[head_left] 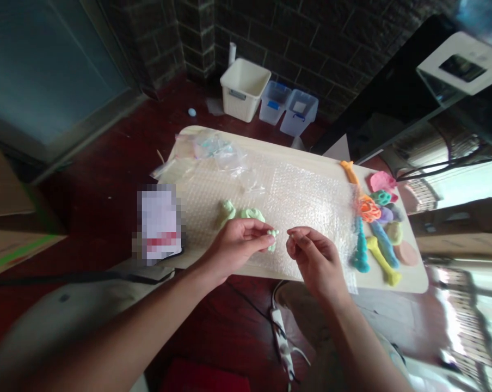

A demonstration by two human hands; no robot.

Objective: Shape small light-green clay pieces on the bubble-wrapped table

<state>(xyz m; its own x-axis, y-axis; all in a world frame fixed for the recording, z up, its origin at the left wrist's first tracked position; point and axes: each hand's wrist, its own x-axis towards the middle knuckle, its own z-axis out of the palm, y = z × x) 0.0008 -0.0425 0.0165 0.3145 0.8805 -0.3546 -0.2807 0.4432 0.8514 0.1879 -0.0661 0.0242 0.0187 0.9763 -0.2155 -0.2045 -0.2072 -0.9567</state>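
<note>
Over the table's front half, my left hand (246,239) pinches a small, knobbly piece of pale green clay (272,239) between thumb and fingertips. A short gap to the right, my right hand (313,253) is closed in a pinch; whatever its fingertips hold is too small to make out. Behind my left hand lie two more pale green clay pieces, an upright curved one (228,209) and a rounded lump (252,214), partly covered by the hand. Bubble wrap (311,196) spreads beneath both hands.
Coloured clay shapes crowd the table's right end, among them an orange one (368,208), a teal one (361,247) and a yellow one (382,261). Clear plastic bags (217,149) lie at back left. Bins (246,90) stand behind the table; a power strip (282,337) lies below.
</note>
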